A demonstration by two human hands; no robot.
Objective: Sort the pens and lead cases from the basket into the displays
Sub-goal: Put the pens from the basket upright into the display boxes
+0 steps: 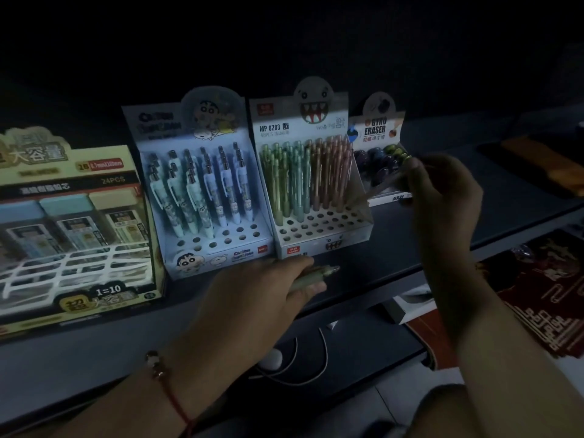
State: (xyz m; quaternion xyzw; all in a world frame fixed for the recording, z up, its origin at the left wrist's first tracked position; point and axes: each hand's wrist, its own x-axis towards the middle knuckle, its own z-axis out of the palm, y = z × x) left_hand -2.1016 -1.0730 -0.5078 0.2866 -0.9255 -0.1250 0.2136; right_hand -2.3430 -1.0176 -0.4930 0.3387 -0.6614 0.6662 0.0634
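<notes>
A dim shelf holds four card displays in a row along its back. My right hand (442, 181) is raised near the shelf's right end, fingers pinched on a pale pen (384, 184), its tip slanted down toward the empty holes at the right front corner of the pastel pen display (319, 235); I judge I am aiming it into a hole. My left hand (268, 292) rests at the shelf's front edge, closed around several spare pens (328, 270), kept ready as a supply. Left of the pastel display stands the cartoon pen display (218, 248), then the lead case display (76, 245) at the left end. No basket is in view.
</notes>
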